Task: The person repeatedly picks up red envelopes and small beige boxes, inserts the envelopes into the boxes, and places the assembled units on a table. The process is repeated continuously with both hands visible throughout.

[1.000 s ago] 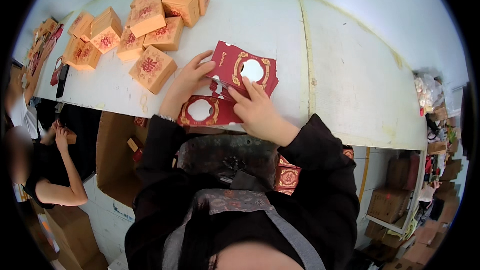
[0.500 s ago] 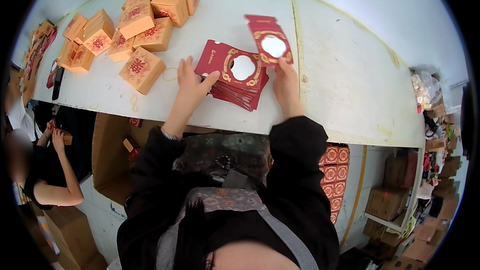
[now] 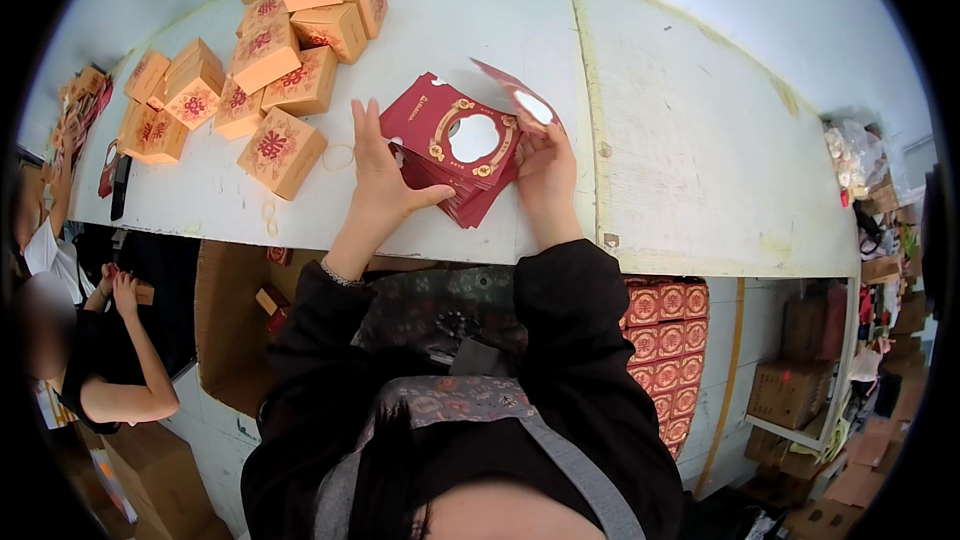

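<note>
My right hand (image 3: pixel 548 172) pinches a red card with a white cut-out window (image 3: pixel 534 106) by its near end. The card stands tilted, seen partly edge-on, at the right side of a stack of similar red cards (image 3: pixel 455 135). These are printed in gold, and a window shape shows on the top one. At the stack's left side is my left hand (image 3: pixel 385 172), fingers stretched and thumb spread over the near edge. It seems to touch the stack but grips nothing.
Several orange boxes with red prints (image 3: pixel 275 152) are piled at the left, with rubber bands (image 3: pixel 338 157) beside them. A black phone-like object (image 3: pixel 121 187) lies by the table's left edge. Below are an open carton (image 3: pixel 225 330) and stacked red boxes (image 3: pixel 665 345). A co-worker's hands (image 3: pixel 122 290) work at far left.
My right hand has come left and closer to the stack. The card in it has turned from facing up to partly edge-on. My left hand stays beside the stack.
</note>
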`<state>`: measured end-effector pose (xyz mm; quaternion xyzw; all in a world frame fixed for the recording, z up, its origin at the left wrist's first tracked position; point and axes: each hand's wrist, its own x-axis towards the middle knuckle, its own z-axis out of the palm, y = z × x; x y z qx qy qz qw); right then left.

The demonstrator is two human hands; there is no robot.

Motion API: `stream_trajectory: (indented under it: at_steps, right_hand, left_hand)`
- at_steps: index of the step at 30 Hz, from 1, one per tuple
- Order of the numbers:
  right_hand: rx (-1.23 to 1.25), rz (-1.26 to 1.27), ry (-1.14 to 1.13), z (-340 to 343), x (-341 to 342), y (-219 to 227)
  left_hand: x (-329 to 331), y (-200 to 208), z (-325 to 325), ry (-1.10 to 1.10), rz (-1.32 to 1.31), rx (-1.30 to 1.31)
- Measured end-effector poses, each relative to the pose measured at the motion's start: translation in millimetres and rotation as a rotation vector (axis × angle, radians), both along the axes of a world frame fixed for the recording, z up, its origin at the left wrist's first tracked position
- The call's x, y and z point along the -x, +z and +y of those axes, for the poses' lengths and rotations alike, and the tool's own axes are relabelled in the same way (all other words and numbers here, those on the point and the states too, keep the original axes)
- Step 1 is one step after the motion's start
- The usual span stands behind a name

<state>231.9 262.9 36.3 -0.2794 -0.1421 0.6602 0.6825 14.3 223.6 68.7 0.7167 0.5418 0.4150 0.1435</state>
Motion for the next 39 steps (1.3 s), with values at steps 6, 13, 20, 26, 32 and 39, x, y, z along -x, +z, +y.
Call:
stream_trajectory:
  at_steps: [6,13,20,26,32,39]
  right_hand:
    - [0.048,-0.386,-0.257,-15,-46,14]
    - [0.193,-1.343,-0.097,-64,-79,45]
    - [-0.204,-1.454,-0.040,-1,-13,47]
    - [-0.149,-1.255,0.171,-6,14,25]
    - [-0.130,-1.114,0.015,-22,27,29]
    - [-0.058,-1.043,0.020,-22,21,23]
  left_hand:
    - [-18,43,-9,-0.091,0.334,-0.170]
    - [-52,7,-14,-0.104,0.502,-0.090]
    - [-27,-8,-19,0.079,-0.073,-0.040]
    - [11,-14,20,-0.114,-0.617,0.394]
    - [7,-18,24,-0.081,-0.736,0.391]
    - [3,12,-9,0.192,-0.173,-0.307]
